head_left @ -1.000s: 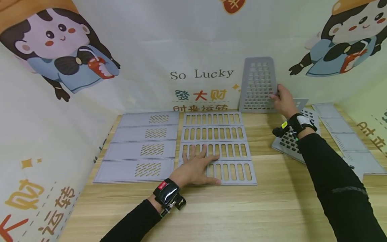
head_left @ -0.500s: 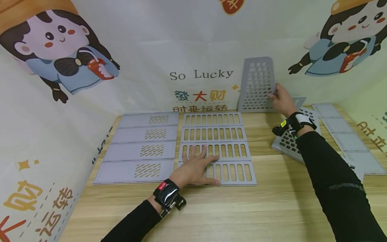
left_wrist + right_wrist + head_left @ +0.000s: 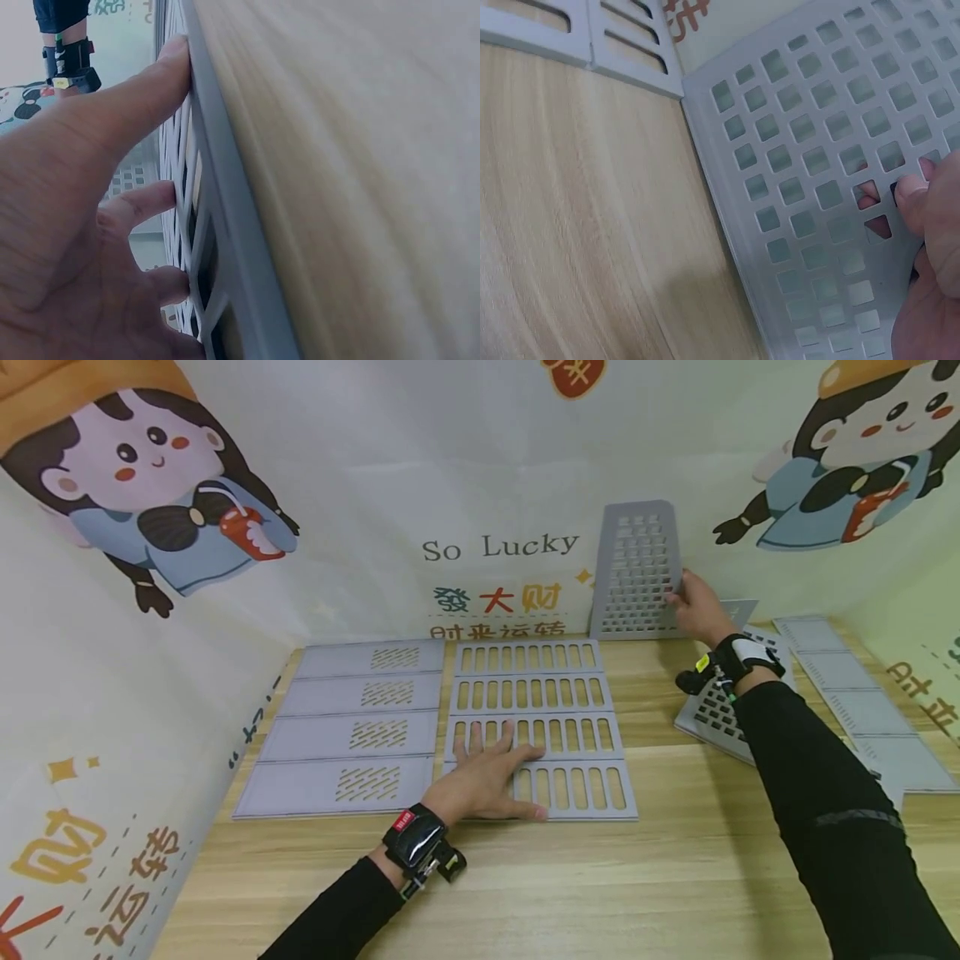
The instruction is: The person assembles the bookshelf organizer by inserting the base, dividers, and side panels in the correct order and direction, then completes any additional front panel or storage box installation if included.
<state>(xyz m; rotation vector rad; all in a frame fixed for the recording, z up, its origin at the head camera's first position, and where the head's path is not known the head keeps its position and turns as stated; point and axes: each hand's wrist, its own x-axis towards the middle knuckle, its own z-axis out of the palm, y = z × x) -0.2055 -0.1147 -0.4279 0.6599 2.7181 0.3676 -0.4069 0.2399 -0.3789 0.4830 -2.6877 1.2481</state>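
Observation:
In the head view my left hand [image 3: 480,777] rests with spread fingers on a group of grey slotted panels [image 3: 540,762] lying edge to edge in several rows. The left wrist view shows the thumb [image 3: 154,82] along the front edge of the nearest panel. At the back, a grey panel with many square holes [image 3: 637,512] stands upright close to the wall. My right hand [image 3: 705,607] pinches its right edge. Through some of the holes in the right wrist view, fingers [image 3: 867,201] show behind the panel, with the thumb [image 3: 911,196] in front.
Grey panels with short diagonal slits [image 3: 315,735] lie in rows on the left. Under the right forearm is another square-holed panel [image 3: 716,718], partly hidden. More grey panels [image 3: 885,710] line the far right. The wooden tabletop [image 3: 562,885] meets a printed backdrop [image 3: 375,510].
The upright panel and my right hand have shifted very slightly left. My left hand stays in place on the slotted panels.

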